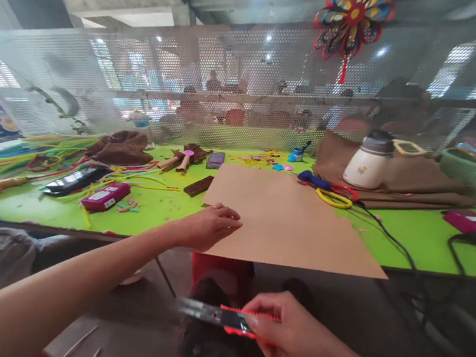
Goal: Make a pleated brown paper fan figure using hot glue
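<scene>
My left hand (214, 226) lies with its fingers stretched out on the left front part of a large tan sheet of paper (286, 215). The sheet rests on the green table and its front edge reaches past the table's edge. Below that edge, in front of my lap, my right hand (283, 325) is wrapped round a red and black utility knife (239, 320). Its blade end points left and is blurred. The knife is apart from the paper.
Left on the table (161, 215) lie a magenta box (105, 196), a black phone-like device (77, 179) and colored strips. Blue-and-yellow-handled scissors (333, 199) touch the sheet's right side. Behind them, a white bottle (368, 162) stands by folded brown cloth (425, 180). Dark cords hang over the edge.
</scene>
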A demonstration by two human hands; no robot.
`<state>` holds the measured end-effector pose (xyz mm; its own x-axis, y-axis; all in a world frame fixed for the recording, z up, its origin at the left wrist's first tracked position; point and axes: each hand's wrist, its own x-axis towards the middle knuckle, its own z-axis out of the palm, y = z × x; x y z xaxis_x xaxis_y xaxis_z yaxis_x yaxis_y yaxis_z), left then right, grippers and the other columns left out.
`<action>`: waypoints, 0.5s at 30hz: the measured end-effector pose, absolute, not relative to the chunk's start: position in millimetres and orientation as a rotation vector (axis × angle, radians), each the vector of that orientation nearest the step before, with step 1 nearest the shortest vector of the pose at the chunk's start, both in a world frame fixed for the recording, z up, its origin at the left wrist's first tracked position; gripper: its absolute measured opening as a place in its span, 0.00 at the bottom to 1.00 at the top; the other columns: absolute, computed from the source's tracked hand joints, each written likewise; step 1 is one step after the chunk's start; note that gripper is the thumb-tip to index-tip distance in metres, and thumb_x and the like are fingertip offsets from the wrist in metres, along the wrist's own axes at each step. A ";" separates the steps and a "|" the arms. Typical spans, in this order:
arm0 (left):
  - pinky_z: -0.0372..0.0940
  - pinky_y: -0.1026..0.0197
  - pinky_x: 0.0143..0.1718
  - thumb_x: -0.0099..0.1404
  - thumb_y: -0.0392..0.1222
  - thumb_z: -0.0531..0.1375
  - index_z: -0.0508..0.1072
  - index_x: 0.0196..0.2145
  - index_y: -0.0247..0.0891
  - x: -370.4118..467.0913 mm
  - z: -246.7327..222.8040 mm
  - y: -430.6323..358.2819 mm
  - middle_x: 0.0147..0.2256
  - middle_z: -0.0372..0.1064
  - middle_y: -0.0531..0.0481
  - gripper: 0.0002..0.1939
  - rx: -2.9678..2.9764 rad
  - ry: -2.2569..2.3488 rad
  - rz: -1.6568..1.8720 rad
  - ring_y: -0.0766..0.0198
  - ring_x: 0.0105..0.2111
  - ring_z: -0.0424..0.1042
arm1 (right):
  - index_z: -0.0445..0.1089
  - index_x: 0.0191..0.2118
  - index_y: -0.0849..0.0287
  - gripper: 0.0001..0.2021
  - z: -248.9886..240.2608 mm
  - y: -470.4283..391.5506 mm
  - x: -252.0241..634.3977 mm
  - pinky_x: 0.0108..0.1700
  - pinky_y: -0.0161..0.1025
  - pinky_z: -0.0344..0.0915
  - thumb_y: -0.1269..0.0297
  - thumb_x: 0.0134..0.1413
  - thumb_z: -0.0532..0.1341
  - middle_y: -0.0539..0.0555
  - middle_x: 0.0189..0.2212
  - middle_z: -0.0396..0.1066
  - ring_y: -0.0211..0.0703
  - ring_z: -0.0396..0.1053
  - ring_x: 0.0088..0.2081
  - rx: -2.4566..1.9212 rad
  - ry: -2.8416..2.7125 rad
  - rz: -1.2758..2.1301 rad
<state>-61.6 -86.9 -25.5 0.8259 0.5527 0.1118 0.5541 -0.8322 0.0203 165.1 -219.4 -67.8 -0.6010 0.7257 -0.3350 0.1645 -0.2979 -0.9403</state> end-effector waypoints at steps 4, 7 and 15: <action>0.56 0.57 0.49 0.69 0.46 0.43 0.70 0.47 0.43 -58.4 -25.5 -85.8 0.47 0.65 0.46 0.19 -2.960 -1.076 -0.245 0.61 0.46 0.63 | 0.71 0.40 0.62 0.19 -44.3 -211.2 231.6 0.14 0.26 0.42 0.51 0.51 0.59 0.45 0.16 0.61 0.25 0.48 0.13 -1.229 -1.654 1.691; 0.56 0.57 0.49 0.68 0.48 0.44 0.71 0.45 0.42 -55.1 -26.1 -85.6 0.45 0.66 0.46 0.19 -2.921 -1.161 -0.326 0.60 0.45 0.63 | 0.69 0.43 0.61 0.20 -32.1 -191.3 288.2 0.15 0.27 0.43 0.50 0.51 0.58 0.45 0.17 0.59 0.27 0.50 0.14 -1.342 -1.440 1.294; 0.57 0.53 0.47 0.60 0.59 0.51 0.72 0.41 0.40 -45.9 -24.2 -91.5 0.44 0.65 0.43 0.22 -2.817 -1.366 -0.327 0.53 0.45 0.63 | 0.71 0.41 0.63 0.21 -59.5 -125.2 393.5 0.21 0.34 0.54 0.49 0.51 0.55 0.50 0.18 0.64 0.37 0.59 0.19 -1.676 -1.334 0.149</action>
